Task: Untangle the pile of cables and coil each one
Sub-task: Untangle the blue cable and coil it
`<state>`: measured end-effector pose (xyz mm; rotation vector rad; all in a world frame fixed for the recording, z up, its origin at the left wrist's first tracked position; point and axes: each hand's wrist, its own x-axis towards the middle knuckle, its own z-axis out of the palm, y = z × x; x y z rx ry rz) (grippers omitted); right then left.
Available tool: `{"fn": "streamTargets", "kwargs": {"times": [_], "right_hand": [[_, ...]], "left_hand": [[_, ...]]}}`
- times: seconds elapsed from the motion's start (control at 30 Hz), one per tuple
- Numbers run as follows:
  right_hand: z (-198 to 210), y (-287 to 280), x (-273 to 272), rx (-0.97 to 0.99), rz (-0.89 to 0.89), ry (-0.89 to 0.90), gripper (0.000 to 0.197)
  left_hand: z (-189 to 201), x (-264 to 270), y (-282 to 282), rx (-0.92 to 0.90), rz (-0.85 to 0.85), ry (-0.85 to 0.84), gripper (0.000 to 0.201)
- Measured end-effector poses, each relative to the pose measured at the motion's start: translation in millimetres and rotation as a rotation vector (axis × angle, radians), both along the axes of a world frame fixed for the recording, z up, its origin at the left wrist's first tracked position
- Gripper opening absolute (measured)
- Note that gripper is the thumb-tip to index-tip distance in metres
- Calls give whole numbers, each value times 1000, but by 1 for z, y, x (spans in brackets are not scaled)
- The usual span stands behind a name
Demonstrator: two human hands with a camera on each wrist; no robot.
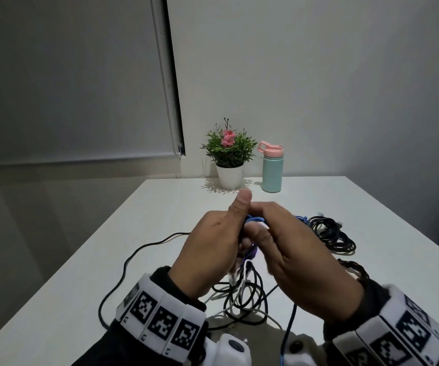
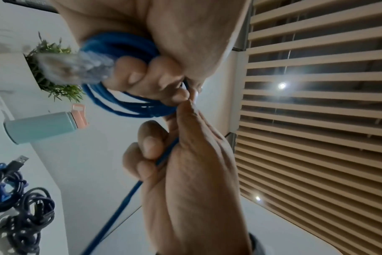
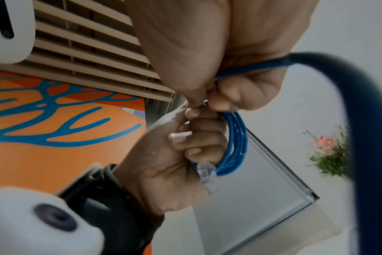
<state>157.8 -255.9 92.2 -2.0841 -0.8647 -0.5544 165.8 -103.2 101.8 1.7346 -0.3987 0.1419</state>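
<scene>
A white surface (image 1: pixel 86 260) stands by a grey wall with a window blind (image 1: pixel 68 75). At its far edge are a potted plant (image 1: pixel 228 154) and a mint bottle with a pink lid (image 1: pixel 271 167). The left hand (image 1: pixel 210 249) has its fingers curled round a small coil of blue network cable (image 2: pixel 120 96), thumb up. The right hand (image 1: pixel 300 262) pinches the loose blue strand right beside the coil. Under the hands lies a tangle of black and white cables (image 1: pixel 239 297). Coiled dark cables (image 1: pixel 332 233) sit to the right.
</scene>
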Motion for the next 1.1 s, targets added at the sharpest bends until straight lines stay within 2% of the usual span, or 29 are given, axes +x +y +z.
{"fn": "streamTargets", "kwargs": {"times": [0.1, 0.2, 0.27, 0.4, 0.5, 0.57, 0.63, 0.7, 0.77, 0.83, 0.9, 0.97, 1.1], "right_hand": [[2, 3, -3, -40, -132, -98, 28], [4, 9, -6, -38, -204, -187, 32], [7, 3, -10, 18, -235, -218, 34], [14, -5, -4, 153, -283, -193, 31], [19, -17, -1, 186, -316, -167, 31], [19, -19, 0, 165, -276, -102, 29], [19, -21, 3, 69, -245, -11, 22], [22, -29, 6, -6, -245, 45, 18], [30, -40, 6, 36, -229, 2, 14], [37, -47, 3, 95, -186, -98, 15], [37, -48, 4, 190, -141, -113, 16], [32, -45, 12, 263, -110, 26, 15], [12, -38, 23, 168, 78, 450, 16]], "left_hand": [[-5, -2, -8, -11, 59, -150, 71], [-2, -4, -9, -122, 131, -292, 48], [4, -6, -15, -172, 115, -302, 37], [4, 0, -4, -251, -114, -13, 50], [10, -1, 4, -337, -359, 169, 39], [14, -1, 6, -415, -387, 250, 27], [13, -1, 5, -407, -289, 282, 25], [8, 1, 3, -275, -104, 219, 27], [5, 3, 3, -107, 44, 112, 35], [3, 1, 0, 44, 87, -46, 42], [3, -5, -6, 158, 52, -209, 39], [4, -12, -11, 145, -28, -273, 33], [8, -15, -4, 47, -130, -298, 22]]}}
